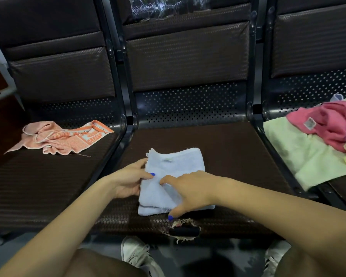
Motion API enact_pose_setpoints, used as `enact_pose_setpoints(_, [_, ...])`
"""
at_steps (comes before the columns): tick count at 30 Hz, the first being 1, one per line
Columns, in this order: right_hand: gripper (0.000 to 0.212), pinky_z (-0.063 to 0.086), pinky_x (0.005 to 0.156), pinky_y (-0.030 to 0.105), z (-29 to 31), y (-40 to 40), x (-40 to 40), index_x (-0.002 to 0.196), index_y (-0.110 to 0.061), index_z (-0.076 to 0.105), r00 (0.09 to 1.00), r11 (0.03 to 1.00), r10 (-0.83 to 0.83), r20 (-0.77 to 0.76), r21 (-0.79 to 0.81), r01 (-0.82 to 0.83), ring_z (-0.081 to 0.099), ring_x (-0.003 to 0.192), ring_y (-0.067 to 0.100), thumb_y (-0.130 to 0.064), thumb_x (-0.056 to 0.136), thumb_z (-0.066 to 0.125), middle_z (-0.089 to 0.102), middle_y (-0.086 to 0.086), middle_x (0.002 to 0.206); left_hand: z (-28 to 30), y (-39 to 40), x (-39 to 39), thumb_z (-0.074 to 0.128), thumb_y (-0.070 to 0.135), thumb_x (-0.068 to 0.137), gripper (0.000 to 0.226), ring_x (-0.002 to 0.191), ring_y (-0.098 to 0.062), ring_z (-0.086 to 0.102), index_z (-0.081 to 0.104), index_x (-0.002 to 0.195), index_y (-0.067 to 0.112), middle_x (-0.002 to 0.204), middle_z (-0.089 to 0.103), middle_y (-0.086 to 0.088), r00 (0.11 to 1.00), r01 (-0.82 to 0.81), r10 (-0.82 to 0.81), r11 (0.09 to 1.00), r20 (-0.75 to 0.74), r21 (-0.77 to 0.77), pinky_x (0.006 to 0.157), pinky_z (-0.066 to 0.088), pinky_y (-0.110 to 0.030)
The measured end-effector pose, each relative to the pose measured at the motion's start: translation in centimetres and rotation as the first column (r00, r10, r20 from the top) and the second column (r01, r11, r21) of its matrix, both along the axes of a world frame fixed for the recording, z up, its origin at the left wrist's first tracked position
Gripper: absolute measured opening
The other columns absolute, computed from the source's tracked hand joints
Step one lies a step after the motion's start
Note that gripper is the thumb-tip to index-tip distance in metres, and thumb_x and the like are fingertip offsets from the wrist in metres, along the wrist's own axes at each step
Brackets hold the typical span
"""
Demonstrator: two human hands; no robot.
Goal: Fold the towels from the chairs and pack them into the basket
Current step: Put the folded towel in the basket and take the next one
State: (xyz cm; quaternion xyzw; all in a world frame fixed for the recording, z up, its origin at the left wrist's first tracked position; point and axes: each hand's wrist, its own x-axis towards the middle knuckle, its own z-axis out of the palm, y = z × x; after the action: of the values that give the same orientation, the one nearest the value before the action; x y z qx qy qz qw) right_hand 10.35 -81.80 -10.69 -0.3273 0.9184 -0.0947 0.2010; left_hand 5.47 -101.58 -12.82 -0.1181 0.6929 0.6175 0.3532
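Head view looks down on a row of three dark seats, with your forearms reaching onto the middle seat. On it lies the pale blue towel, folded into a thick rectangle with one layer turned up diagonally near its middle. Your left hand holds the towel's left edge, the thumb lying on top of the cloth and the fingers tucked at or under that edge, so it has the towel in a light grip. Your right hand lies over the towel's right half with its fingers curled down into the fold; the thumb points down past the towel's near edge toward a torn patch in the seat's front lip. How firmly this hand pinches the cloth cannot be told. On the left seat a crumpled orange-and-white patterned towel lies loose. On the right seat a light green towel is spread out, with a pink towel heaped on top of it and bits of yellow and lilac cloth at the frame's edge. Your white shoes show on the floor below.
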Motion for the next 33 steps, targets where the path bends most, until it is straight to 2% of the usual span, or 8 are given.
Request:
enact_pose_setpoints(3, [0.064,0.038,0.074,0.037,-1.6,-1.1,0.3,0.138,-0.022,0.029,0.988,1.000,-0.008,-0.152,0.004,0.009,0.058,0.095,0.029,-0.054,0.088,0.054,0.062,0.006,0.109,-0.3,0.0,0.3,0.044,-0.017,0.087,0.050,0.089,-0.027,0.070,0.051,0.125,0.014,0.108,0.069,-0.015,0.998,0.006,-0.006,1.000,0.065,-0.002,0.064,0.059,-0.038])
enact_pose_setpoints(10, [0.052,0.024,0.067,0.034,-2.9,-3.0,1.4,0.152,-0.025,0.017,0.939,0.996,0.057,-0.340,0.085,-0.029,0.050,0.086,0.031,-0.038,0.101,0.021,0.057,0.015,0.117,-1.3,0.3,-0.3,0.035,-0.017,0.080,0.053,0.100,-0.033,0.065,0.050,0.126,0.005,0.114,0.065,-0.021,0.989,-0.143,0.143,0.990,0.019,-0.013,0.075,0.057,-0.040])
enact_pose_setpoints(12, [0.050,0.028,0.068,0.033,-4.2,-3.2,1.4,0.144,-0.031,0.039,0.900,0.998,0.038,-0.433,0.066,-0.010,0.054,0.088,0.027,-0.037,0.098,0.022,0.059,0.011,0.112,-1.6,0.6,-0.8,0.043,-0.008,0.088,0.041,0.095,-0.029,0.067,0.052,0.126,0.003,0.111,0.067,-0.019,0.974,-0.223,0.222,0.975,-0.048,-0.006,0.078,0.056,-0.040])
enact_pose_setpoints(15, [0.057,0.045,0.082,0.041,-4.2,-4.2,2.3,0.137,-0.032,0.050,0.929,0.997,0.012,-0.370,0.079,0.019,0.054,0.108,0.028,-0.041,0.090,0.018,0.054,0.014,0.130,-2.1,1.1,-1.5,0.049,-0.002,0.093,0.050,0.098,-0.027,0.063,0.038,0.141,0.007,0.124,0.060,-0.016,0.942,-0.312,0.305,0.949,-0.137,-0.033,0.070,0.053,-0.036])
enact_pose_setpoints(17, [0.055,0.015,0.109,0.061,-4.7,-4.5,2.5,0.152,-0.030,0.013,0.969,0.994,0.046,-0.241,0.112,-0.020,0.012,0.144,0.030,-0.040,0.098,0.016,0.006,0.011,0.160,-2.4,1.6,-1.9,0.041,-0.010,0.091,0.065,0.108,-0.030,0.056,0.027,0.149,0.015,0.142,0.043,-0.015,0.924,-0.354,0.336,0.932,-0.184,-0.078,0.067,0.051,-0.034])
enact_pose_setpoints(19, [0.055,-0.003,0.108,0.066,-4.3,-4.3,2.5,0.152,-0.035,-0.002,0.991,0.995,0.041,-0.127,0.093,-0.030,-0.011,0.146,0.027,-0.040,0.102,0.020,-0.015,0.004,0.160,-2.3,2.1,-2.3,0.033,-0.015,0.087,0.071,0.116,-0.034,0.052,0.028,0.149,0.020,0.147,0.036,-0.015,0.920,-0.355,0.326,0.928,-0.216,-0.109,0.070,0.052,-0.036])
enact_pose_setpoints(27, [0.053,-0.009,0.104,0.073,-3.9,-3.0,1.8,0.148,-0.048,-0.005,0.987,0.984,0.161,-0.001,0.082,-0.160,-0.022,0.145,0.026,-0.037,0.103,0.021,-0.020,-0.005,0.159,-2.5,1.3,-3.1,0.024,-0.025,0.079,0.078,0.101,-0.031,0.059,0.034,0.145,0.014,0.136,0.044,-0.017,0.883,-0.450,0.448,0.893,-0.143,0.022,0.058,0.048,-0.032])
enact_pose_setpoints(33, [0.052,-0.004,0.105,0.074,-3.4,-2.6,2.1,0.148,-0.048,-0.002,1.000,0.996,0.024,-0.017,0.081,-0.022,-0.019,0.145,0.024,-0.034,0.103,0.021,-0.019,-0.002,0.159,-3.5,1.6,-3.2,0.039,-0.020,0.086,0.073,0.116,-0.029,0.054,0.029,0.147,0.018,0.141,0.043,-0.012,0.879,-0.414,0.392,0.910,-0.272,-0.029,0.075,0.053,-0.036])
